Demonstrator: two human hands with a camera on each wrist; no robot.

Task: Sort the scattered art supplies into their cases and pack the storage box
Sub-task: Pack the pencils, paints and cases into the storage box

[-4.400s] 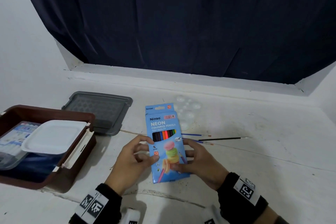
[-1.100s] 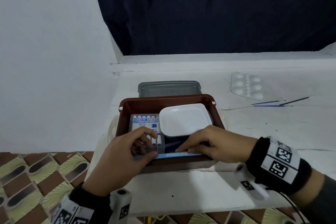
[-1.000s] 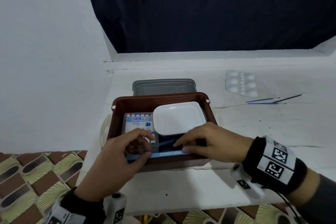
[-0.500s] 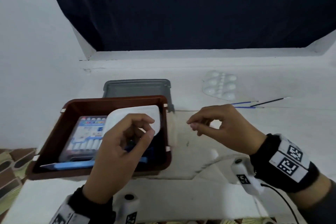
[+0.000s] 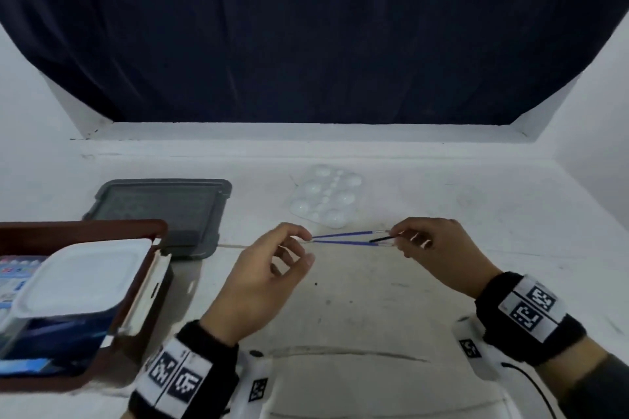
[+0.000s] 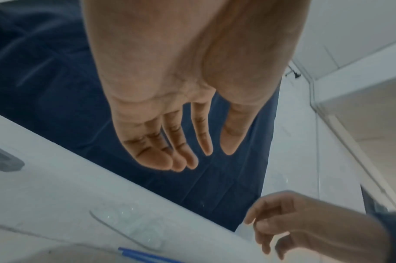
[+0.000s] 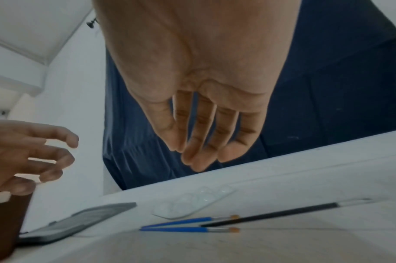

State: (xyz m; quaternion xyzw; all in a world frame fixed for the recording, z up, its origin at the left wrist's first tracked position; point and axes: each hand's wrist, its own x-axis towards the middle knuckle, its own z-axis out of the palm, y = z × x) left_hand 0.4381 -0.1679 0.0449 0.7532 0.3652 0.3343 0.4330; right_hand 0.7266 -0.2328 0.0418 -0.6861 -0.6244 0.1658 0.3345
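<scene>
a person's left hand (image 5: 262, 277) and right hand (image 5: 434, 250) hover over a white table (image 5: 357, 299), both with fingers loosely extended and holding nothing. between and just under the fingertips lie two blue paintbrushes (image 5: 343, 237) side by side, their handles meeting at the left, and a black paintbrush (image 7: 268, 216) that runs off to the right; the right wrist view shows all three flat on the surface, clear of the fingers above. beyond them sits a clear paint palette (image 5: 326, 196) with round wells. at the left edge stands the brown storage box (image 5: 149, 269), open. inside it, a white lidded tub (image 5: 76, 277) sits on top, a marker case (image 5: 13, 274) shows beside it on the left, and a blue pencil box (image 5: 23, 366) lies along the near wall. what lies under the tub cannot be made out. the box's grey lid (image 5: 163, 211) rests flat on the table just behind it. a dark blue curtain (image 5: 306, 27) hangs across the back.
</scene>
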